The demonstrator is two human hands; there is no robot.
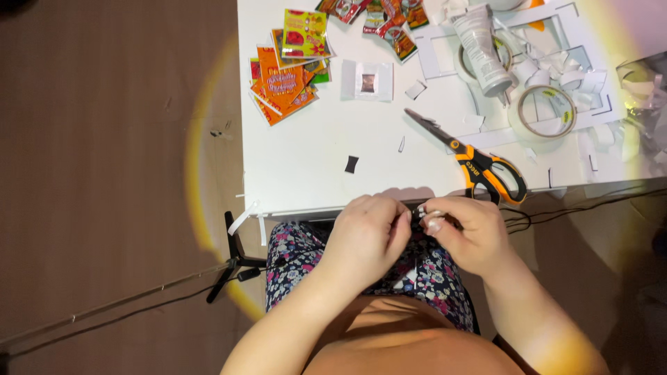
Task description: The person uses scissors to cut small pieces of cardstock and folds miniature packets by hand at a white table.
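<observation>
Both hands, left hand (365,236) and right hand (469,232), pinch a small white scrap (425,210) together at the white table (313,180) edge, scissors (479,167) at one o'clock; a slipped grip could drop the scrap into the lap.

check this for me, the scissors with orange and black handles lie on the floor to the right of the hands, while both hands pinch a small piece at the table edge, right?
Not quite. The scissors lie on the white table, above the hands, not on the floor. The head view shows it. The rest holds: the left hand and right hand pinch a small piece at the table edge.
</observation>
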